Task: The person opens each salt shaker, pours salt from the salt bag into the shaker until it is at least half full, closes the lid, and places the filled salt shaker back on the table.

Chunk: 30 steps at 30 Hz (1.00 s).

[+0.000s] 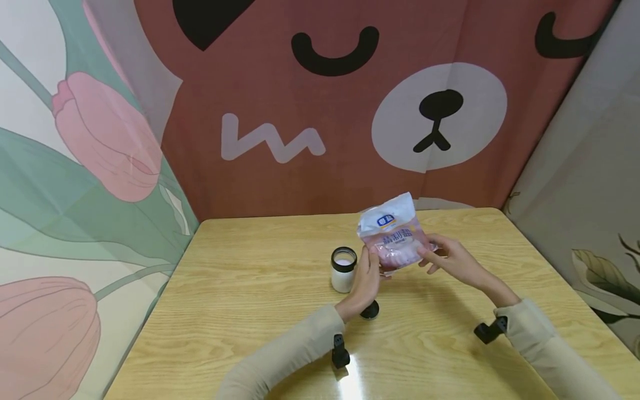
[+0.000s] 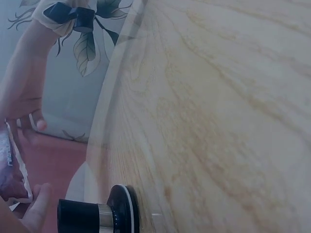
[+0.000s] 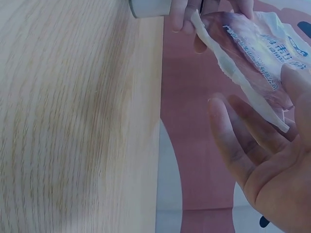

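A pink-and-white plastic packet (image 1: pixel 397 239) with printed lettering is held up above the table, tilted. My left hand (image 1: pixel 367 280) grips its lower left corner. At its right edge, my right hand (image 1: pixel 455 261) pinches the packet between thumb and fingers; in the right wrist view this hand (image 3: pixel 272 160) has the thumb over the packet's face (image 3: pixel 267 53) and fingers beneath. Just left of my left hand stands a glass jar (image 1: pixel 343 280) with a black rim, uncovered, with white contents. A black lid with a knob (image 2: pixel 80 216) and metal band lies below my left wrist.
The wooden table (image 1: pixel 240 311) extends to a back edge against a curtain (image 1: pixel 275 189) printed with a bear face. Patterned cloth (image 1: pixel 125 233) hangs along the left side and more cloth (image 1: pixel 575 194) along the right. Each wrist wears a small black camera (image 1: pixel 340 353).
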Available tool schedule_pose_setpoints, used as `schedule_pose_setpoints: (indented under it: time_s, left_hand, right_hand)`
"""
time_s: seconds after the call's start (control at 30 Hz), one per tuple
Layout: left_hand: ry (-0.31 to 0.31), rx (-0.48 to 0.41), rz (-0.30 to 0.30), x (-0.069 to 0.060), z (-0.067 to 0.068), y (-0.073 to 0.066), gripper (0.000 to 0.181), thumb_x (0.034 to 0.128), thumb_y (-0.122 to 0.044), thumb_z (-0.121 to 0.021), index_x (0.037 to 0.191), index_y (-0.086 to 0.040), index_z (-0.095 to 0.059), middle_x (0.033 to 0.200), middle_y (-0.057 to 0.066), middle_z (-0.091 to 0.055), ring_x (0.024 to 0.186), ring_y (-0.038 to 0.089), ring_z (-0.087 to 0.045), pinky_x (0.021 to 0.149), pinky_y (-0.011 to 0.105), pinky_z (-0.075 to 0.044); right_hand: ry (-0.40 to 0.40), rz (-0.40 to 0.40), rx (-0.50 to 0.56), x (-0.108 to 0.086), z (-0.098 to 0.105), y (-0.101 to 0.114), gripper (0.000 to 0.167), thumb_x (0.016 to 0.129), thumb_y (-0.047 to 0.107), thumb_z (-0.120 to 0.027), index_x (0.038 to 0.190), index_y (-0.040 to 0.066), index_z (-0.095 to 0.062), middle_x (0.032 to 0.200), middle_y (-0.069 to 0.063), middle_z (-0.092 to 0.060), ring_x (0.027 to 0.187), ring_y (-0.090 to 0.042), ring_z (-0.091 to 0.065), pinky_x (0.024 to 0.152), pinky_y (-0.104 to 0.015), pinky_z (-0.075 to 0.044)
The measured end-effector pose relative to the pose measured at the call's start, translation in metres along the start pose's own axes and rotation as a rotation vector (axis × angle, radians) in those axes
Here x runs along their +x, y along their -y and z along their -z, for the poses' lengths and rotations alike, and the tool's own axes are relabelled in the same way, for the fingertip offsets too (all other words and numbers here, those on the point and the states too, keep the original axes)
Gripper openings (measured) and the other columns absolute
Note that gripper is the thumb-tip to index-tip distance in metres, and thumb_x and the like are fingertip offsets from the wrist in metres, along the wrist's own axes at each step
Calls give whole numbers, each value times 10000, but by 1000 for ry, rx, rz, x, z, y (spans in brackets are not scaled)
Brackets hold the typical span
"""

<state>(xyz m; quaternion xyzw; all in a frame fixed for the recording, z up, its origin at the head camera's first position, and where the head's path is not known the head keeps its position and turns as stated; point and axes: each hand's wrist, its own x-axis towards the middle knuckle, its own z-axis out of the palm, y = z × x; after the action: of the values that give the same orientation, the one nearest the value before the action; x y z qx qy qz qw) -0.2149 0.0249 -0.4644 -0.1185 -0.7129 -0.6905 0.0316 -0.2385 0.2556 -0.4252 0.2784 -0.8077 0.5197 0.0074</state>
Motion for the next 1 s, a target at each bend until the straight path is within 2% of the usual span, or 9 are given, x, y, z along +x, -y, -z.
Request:
schedule_pose_setpoints:
  time_s: [0.17,0.37,0.47,0.6,0.67,0.77,0.9,1.0]
  left_hand:
    - [-9,57,-3,-1,1,-1,397,1104,-397,-261,1304,-138,-487,1115,122,-657,797,231,-714,738,443,-600]
    - [8,59,-4,0,2,0,437,1093,-452,-240,1284,-149,-490,1144,136,-655,801,312,-714,719,473,-597]
    - [12,66,-9,1,2,0,427,1096,-444,-238,1274,-147,-488,1157,133,-647,805,297,-712,711,468,-600]
    - [22,84,-12,1,2,0,429,1097,-436,-239,1321,-149,-466,1208,158,-624,842,308,-715,731,458,-601]
    - [26,101,-13,1,2,-1,446,1095,-447,-241,1369,-160,-445,1250,180,-610,851,336,-716,751,465,-595]
    - [30,123,-21,0,2,-1,460,1091,-458,-255,1418,-179,-421,1260,188,-615,824,342,-720,763,473,-590]
    - [46,119,-33,-1,2,-2,446,1091,-440,-297,1433,-176,-408,1180,169,-648,823,353,-716,758,481,-592]
    - [61,122,-39,-1,2,-3,428,1091,-412,-338,1436,-166,-398,1143,148,-645,844,368,-706,768,473,-592]
  right_hand:
    - [20,-13,-21,-2,0,-3,335,1008,24,-564,1290,-148,-510,973,-241,-650,781,-292,-704,586,-416,-604]
    - [58,-39,-43,-4,2,-5,363,999,52,-594,1307,-119,-506,1032,-234,-658,794,-206,-696,603,-447,-602]
    - [74,-39,-48,-5,1,-5,369,997,54,-598,1315,-107,-501,1044,-225,-654,790,-174,-689,599,-434,-603]
    - [89,-36,-73,-7,0,-6,412,993,52,-604,1350,-102,-469,976,-180,-627,776,-164,-683,590,-421,-602]
    - [94,-40,-85,-7,-1,-6,431,993,54,-605,1368,-96,-455,948,-156,-605,777,-200,-685,589,-421,-602]
    - [99,-57,-93,-8,-1,-7,321,995,73,-609,1271,-60,-515,921,-161,-594,783,-262,-686,588,-408,-601]
    - [111,-62,-92,-9,-1,-12,127,989,81,-621,1035,-16,-553,883,-192,-640,767,-301,-686,590,-427,-599]
    - [130,-65,-98,-11,0,-15,111,987,74,-622,1012,-22,-573,851,-192,-663,750,-288,-685,591,-442,-598]
